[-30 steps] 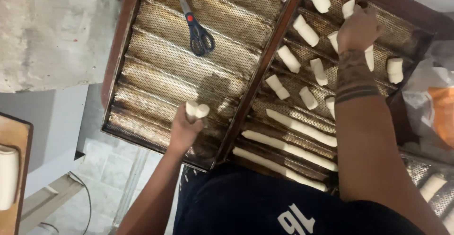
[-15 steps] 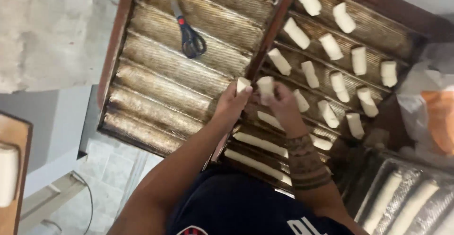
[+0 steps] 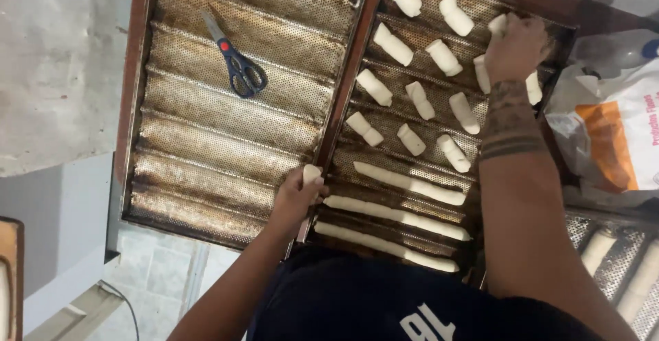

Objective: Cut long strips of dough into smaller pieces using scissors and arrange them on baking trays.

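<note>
Left perforated tray (image 3: 206, 149): empty channels, except blue-handled scissors (image 3: 237, 66) lying near far edge. Right perforated tray (image 3: 412, 108), touching left tray along shared rim: short dough pieces across far channels, three long dough strips (image 3: 405, 183) in near channels. Flour bag (image 3: 611, 142) just beside right tray. Left hand (image 3: 298, 200) at shared rim, near end: fingers clenched around small dough piece (image 3: 312, 173). Right hand (image 3: 515, 49) at right tray's far corner: fingers closed on another dough piece (image 3: 497, 24), pressed into channel.
</note>
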